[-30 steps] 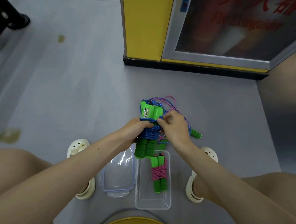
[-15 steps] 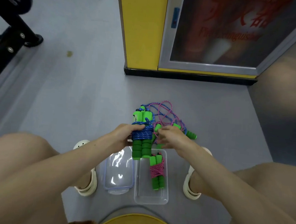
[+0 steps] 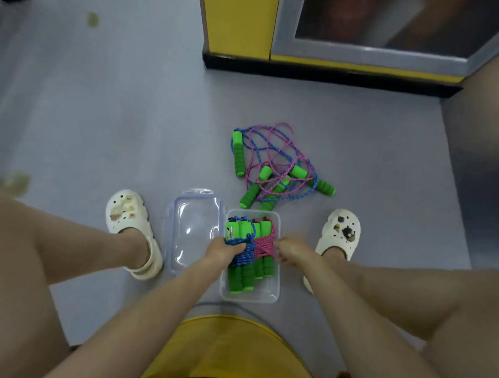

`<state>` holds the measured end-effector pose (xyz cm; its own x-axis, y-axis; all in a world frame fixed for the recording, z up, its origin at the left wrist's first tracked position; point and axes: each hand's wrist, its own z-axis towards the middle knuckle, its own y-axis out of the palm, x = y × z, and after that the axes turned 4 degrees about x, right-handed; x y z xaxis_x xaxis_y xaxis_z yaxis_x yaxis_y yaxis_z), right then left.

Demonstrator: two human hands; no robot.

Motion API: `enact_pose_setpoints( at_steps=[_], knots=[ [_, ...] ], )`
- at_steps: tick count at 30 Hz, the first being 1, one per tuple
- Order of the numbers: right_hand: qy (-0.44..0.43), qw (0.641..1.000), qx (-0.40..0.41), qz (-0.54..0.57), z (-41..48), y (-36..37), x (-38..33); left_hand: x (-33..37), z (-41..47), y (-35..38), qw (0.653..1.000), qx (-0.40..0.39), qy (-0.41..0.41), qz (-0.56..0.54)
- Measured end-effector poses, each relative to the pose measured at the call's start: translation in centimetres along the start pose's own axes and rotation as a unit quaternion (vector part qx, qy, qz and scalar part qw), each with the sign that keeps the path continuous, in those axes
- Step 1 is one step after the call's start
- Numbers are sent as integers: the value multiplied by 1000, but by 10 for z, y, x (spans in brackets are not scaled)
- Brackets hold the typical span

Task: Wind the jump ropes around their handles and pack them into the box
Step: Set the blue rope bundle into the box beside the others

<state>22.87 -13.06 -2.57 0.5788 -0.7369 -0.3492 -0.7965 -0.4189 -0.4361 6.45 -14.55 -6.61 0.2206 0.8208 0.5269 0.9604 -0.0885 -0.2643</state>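
A clear plastic box [image 3: 274, 292] stands on the floor between my feet. Inside it lie two wound bundles with green foam handles: a blue-rope bundle [image 3: 242, 255] on the left and a pink-rope bundle [image 3: 263, 246] on the right. My left hand [image 3: 222, 251] grips the blue-rope bundle at its wound middle, low in the box. My right hand [image 3: 293, 248] is at the box's right rim beside the pink bundle, its fingers curled; what they touch is hidden. Beyond the box lies a tangle of loose jump ropes [image 3: 276, 167], blue and pink, with several green handles.
The box's clear lid [image 3: 194, 229] lies flat just left of the box. White clogs are on my left foot [image 3: 132, 228] and right foot [image 3: 339, 235]. A yellow cabinet with a glass door [image 3: 325, 32] stands at the back. A yellow stool edge [image 3: 232, 348] is under me.
My left hand has carried the blue-rope bundle down from above the loose ropes into the box, beside the pink bundle. My right hand followed down to the box's right rim.
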Motion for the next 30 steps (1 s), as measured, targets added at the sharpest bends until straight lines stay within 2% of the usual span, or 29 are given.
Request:
enact_pose_setpoints(
  at_steps=[2, 7, 12, 16, 20, 21, 22, 24, 26, 28, 30],
  knots=[
    [16, 1000, -14, 23, 16, 22, 8, -21, 18, 8, 1000, 16, -10, 23],
    [19, 1000, -25, -3, 44, 60, 24, -37, 20, 28, 997, 67, 3, 48],
    [25, 999, -35, -2, 64, 79, 38, -53, 20, 54, 980, 126, 68, 139],
    [47, 997, -40, 41, 69, 89, 48, -54, 20, 67, 967, 128, 80, 205],
    [79, 993, -70, 59, 68, 95, 53, -61, 30, 69, 935, 95, 81, 333],
    [81, 992, -82, 57, 69, 97, 54, -62, 33, 67, 915, 79, 84, 387],
    [83, 991, -91, 56, 69, 98, 54, -63, 35, 64, 881, 65, 99, 459],
    [86, 989, -104, 66, 71, 102, 55, -55, 42, 55, 779, 25, 158, 606],
    [91, 986, -115, 79, 73, 104, 56, -41, 50, 48, 706, -11, 215, 674],
    [91, 987, -116, 68, 72, 102, 55, -29, 53, 43, 661, -27, 253, 706],
    [91, 988, -106, 60, 74, 101, 56, -27, 55, 39, 639, -29, 264, 722]
  ],
)
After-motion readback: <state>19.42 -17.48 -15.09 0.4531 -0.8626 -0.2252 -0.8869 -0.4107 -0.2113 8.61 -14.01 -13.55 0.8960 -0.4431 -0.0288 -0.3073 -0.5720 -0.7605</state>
